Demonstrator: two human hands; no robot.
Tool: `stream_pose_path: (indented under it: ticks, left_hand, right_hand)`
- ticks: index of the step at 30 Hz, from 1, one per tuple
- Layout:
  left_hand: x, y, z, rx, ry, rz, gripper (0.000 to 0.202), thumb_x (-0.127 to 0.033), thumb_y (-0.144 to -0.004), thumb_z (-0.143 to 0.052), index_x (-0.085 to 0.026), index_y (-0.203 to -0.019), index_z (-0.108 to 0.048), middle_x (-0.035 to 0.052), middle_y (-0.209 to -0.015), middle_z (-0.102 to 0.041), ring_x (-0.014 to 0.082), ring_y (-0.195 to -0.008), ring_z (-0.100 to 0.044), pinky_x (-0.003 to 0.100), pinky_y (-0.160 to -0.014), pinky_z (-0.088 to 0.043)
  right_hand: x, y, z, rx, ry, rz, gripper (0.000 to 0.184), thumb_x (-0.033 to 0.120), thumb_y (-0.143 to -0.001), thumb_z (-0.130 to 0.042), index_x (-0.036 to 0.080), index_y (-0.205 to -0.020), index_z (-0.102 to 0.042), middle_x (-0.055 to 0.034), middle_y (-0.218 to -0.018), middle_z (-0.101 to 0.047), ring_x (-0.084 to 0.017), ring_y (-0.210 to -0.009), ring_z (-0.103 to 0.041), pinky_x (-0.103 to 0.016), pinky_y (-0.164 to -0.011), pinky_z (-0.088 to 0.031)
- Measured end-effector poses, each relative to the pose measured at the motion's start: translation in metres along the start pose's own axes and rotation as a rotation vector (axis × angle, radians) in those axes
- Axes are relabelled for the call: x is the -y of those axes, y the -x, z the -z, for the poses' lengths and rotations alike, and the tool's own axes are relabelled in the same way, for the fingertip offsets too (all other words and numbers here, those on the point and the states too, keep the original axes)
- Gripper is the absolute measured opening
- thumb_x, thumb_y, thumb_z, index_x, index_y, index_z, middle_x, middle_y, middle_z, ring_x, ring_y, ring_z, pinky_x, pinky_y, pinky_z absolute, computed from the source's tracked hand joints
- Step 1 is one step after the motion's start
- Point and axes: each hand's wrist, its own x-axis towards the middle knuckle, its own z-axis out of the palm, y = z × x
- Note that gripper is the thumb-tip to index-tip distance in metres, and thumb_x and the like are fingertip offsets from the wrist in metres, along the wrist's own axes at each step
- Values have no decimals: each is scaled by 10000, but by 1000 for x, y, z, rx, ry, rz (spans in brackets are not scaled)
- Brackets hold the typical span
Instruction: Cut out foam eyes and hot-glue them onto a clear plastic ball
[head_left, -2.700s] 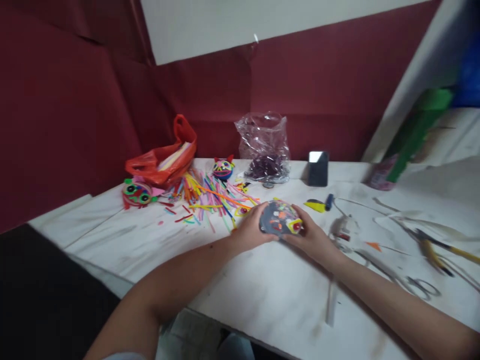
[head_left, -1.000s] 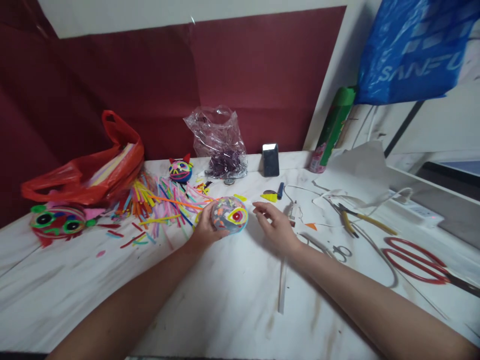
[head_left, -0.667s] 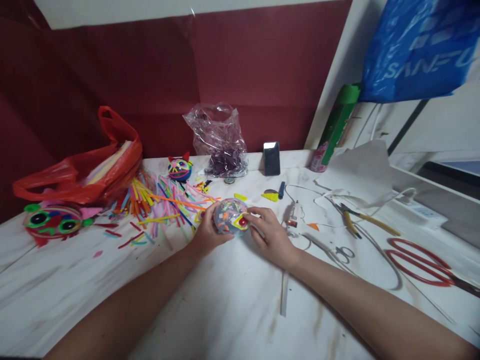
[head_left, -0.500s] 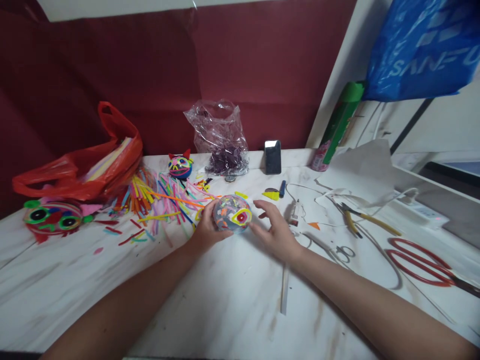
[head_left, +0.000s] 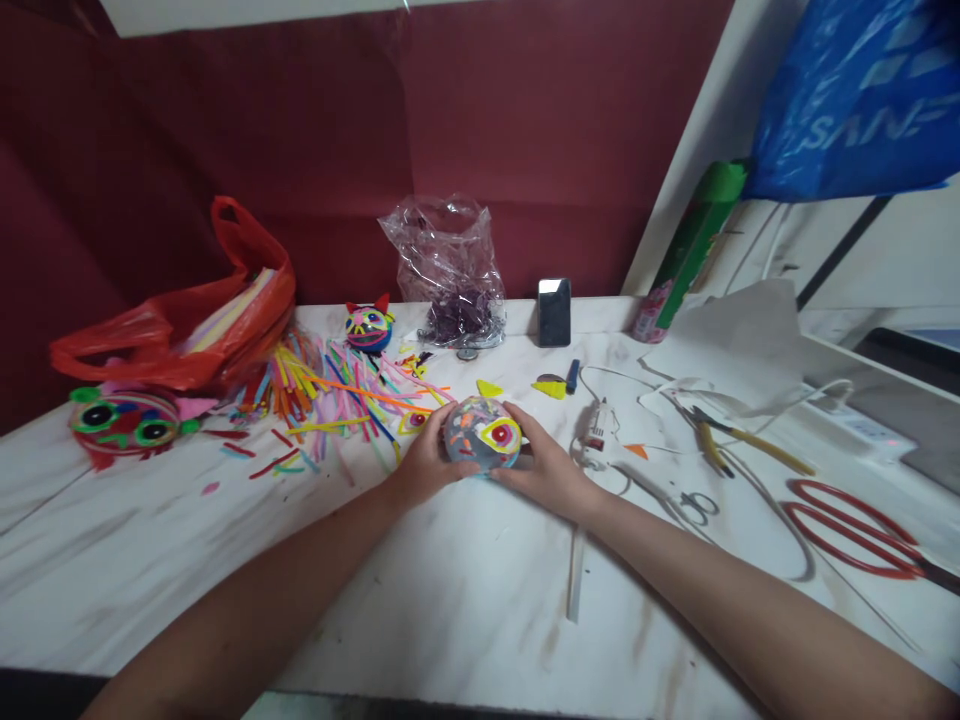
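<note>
Between my two hands, low over the middle of the table, is a clear round ball [head_left: 474, 434] with coloured bits showing in or on it. A yellow, white and red eye piece [head_left: 501, 434] sits on its right side. My left hand [head_left: 429, 462] wraps the ball's left side, thumb at the front. From the right, my right hand [head_left: 546, 468] grips it with thumb low and fingers behind. A second eye piece [head_left: 412, 423] lies just left of my left hand. Yellow cut pieces [head_left: 490, 388] lie behind the ball.
Pipe cleaners [head_left: 337, 390] spread beside a red plastic bag [head_left: 180, 320] at left. Two decorated faces stand there, a striped one [head_left: 124, 425] and a smaller blue one [head_left: 369, 328]. On the right lie a glue gun [head_left: 598, 425], pliers [head_left: 720, 440], red-handled scissors [head_left: 855, 525] and cables.
My right hand has closed in on the ball's right side, where its fingers were apart from it before. The whole view has shifted slightly, with things sitting further right.
</note>
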Motion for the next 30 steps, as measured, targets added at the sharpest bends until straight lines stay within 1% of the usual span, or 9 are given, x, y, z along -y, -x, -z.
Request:
stream_pose_path:
  ticks: [4, 6, 9, 13, 16, 20, 24, 27, 30]
  left_hand:
    - [0, 0, 0, -11, 1, 13, 983, -391, -537, -856, -169, -1366, -377, 182, -1395, -463, 362, -1255, -485, 452, -1018, -437]
    - [0, 0, 0, -28, 22, 27, 924, -429, -571, -829, -165, -1344, -398, 175, -1375, -483, 353, -1246, -492, 441, -1009, -443]
    - [0, 2, -4, -83, 24, 29, 817, -480, -630, -776, -161, -1300, -432, 163, -1334, -512, 331, -1211, -515, 419, -970, -464]
    - [-5, 6, -12, -179, -45, 9, 748, -429, -625, -783, -174, -1252, -465, 123, -1244, -567, 283, -1132, -558, 384, -940, -468]
    - [-11, 8, -17, -248, -68, 54, 722, -381, -592, -801, -170, -1208, -490, 113, -1193, -589, 272, -1095, -572, 386, -933, -466]
    - [-17, 8, -17, -240, -10, 90, 725, -346, -567, -814, -172, -1189, -483, 115, -1193, -581, 274, -1106, -565, 394, -936, -463]
    - [-20, 8, -17, -220, 4, 104, 707, -356, -570, -815, -180, -1167, -479, 108, -1179, -590, 268, -1088, -575, 384, -908, -478]
    - [-19, 7, -16, -225, -6, 117, 712, -363, -570, -818, -184, -1169, -477, 106, -1170, -597, 269, -1087, -581, 381, -906, -480]
    - [-15, 6, -15, -202, 19, 83, 769, -390, -561, -822, -181, -1209, -464, 125, -1230, -571, 285, -1128, -569, 395, -938, -471]
  right_hand:
    - [-2, 0, -1, -8, 1, 13, 836, 333, -731, -730, 236, -1443, -303, -136, -1462, -409, -296, -1351, -399, -482, -1116, -348]
    - [-3, 1, -1, -5, 9, 13, 828, 318, -738, -722, 242, -1444, -296, -137, -1462, -404, -296, -1349, -402, -487, -1115, -348]
    - [-2, 2, -2, 7, 35, 41, 825, 301, -741, -719, 242, -1443, -290, -144, -1456, -402, -299, -1351, -395, -495, -1122, -331]
    - [0, 4, -3, 19, 83, 113, 814, 277, -756, -705, 247, -1447, -276, -151, -1444, -404, -298, -1348, -391, -497, -1120, -329]
    - [2, 6, -4, 25, 114, 143, 808, 273, -765, -697, 250, -1449, -266, -159, -1438, -401, -304, -1346, -390, -498, -1113, -338]
    - [3, 6, -5, 20, 136, 155, 795, 276, -774, -689, 242, -1445, -264, -169, -1438, -391, -302, -1350, -383, -495, -1115, -338]
    - [5, 7, -5, 20, 144, 158, 790, 271, -776, -684, 249, -1443, -262, -162, -1433, -392, -296, -1343, -389, -497, -1114, -339]
    - [7, 7, -6, 10, 146, 154, 798, 267, -769, -689, 250, -1444, -264, -160, -1431, -392, -298, -1346, -385, -502, -1116, -333]
    - [7, 6, -7, -11, 144, 160, 800, 267, -763, -696, 260, -1441, -272, -149, -1423, -406, -298, -1339, -393, -506, -1116, -334]
